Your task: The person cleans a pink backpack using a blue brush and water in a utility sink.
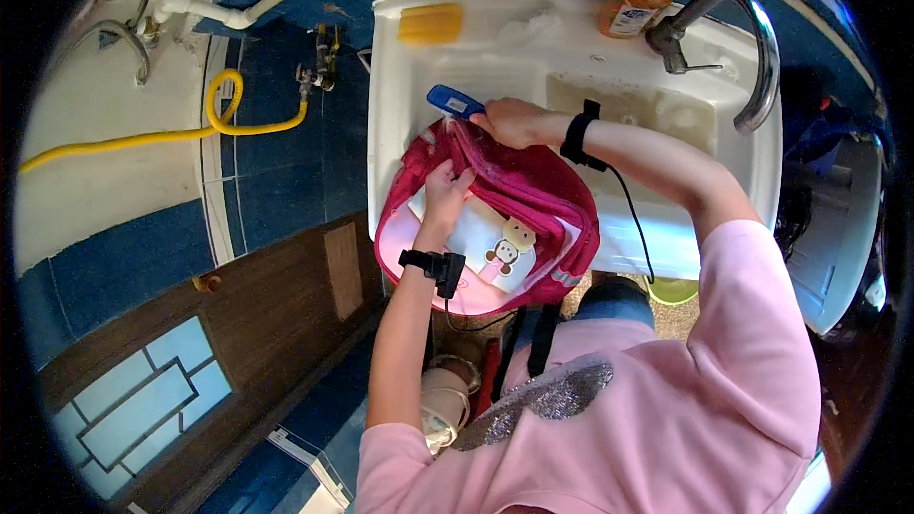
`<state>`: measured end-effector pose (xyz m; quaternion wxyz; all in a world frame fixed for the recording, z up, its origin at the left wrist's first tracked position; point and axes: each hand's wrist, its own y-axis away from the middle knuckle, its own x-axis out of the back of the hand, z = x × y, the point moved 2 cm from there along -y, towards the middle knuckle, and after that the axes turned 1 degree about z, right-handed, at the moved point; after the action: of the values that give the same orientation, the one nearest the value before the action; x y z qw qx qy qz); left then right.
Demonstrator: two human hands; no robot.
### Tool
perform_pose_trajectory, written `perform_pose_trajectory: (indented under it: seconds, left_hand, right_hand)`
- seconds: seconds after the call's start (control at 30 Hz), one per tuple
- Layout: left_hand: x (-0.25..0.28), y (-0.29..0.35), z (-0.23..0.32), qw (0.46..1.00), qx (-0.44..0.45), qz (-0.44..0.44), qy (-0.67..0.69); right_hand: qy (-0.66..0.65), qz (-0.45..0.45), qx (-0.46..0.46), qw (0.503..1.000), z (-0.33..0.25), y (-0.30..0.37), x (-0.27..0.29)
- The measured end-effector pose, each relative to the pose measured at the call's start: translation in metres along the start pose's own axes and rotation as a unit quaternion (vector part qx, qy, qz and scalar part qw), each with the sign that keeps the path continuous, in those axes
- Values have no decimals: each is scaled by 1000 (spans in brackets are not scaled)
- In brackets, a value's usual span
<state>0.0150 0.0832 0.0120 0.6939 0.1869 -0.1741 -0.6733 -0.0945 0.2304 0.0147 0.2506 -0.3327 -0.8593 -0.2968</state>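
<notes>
A dark pink school backpack (566, 186) with a pale cartoon front panel rests on the near left edge of the white sink (400, 67). My right hand (514, 124) is closed on a blue brush (452, 101). White bristles under the brush head meet the bag's upper edge. Lower and to the left, my left hand (446, 188) grips the bag's fabric by its opening, its fingers partly hidden in the folds. Both wrists wear black straps with cables.
Murky water (657, 119) lies in the basin below a curved metal faucet (757, 67). An orange bottle (630, 5) and a yellow cloth-like piece (430, 24) sit on the sink's back ledge. A yellow hose (143, 141) runs from the wall tap at left. A green basin (673, 292) stands below.
</notes>
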Motion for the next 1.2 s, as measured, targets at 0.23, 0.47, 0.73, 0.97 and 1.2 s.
perform_pose_trajectory:
  seconds: [0.23,0.47,0.73,0.97,1.2]
  left_hand:
    - [13,0,-15,999,22,23,4]
    - [0,-1,-3,1000,-6,16,3]
    - [16,-3,-20,999,18,40,-3]
    - [6,-5,-14,999,-27,24,-35]
    - [12,0,-13,999,20,40,-20]
  right_hand:
    - [24,-100,23,994,-2,96,-5]
    - [3,20,11,1000,2,34,-6]
    - [-5,-100,-5,995,-11,95,-3]
    - [2,-49,17,999,-4,68,-5]
    - [-7,-56,38,998,2,52,-3]
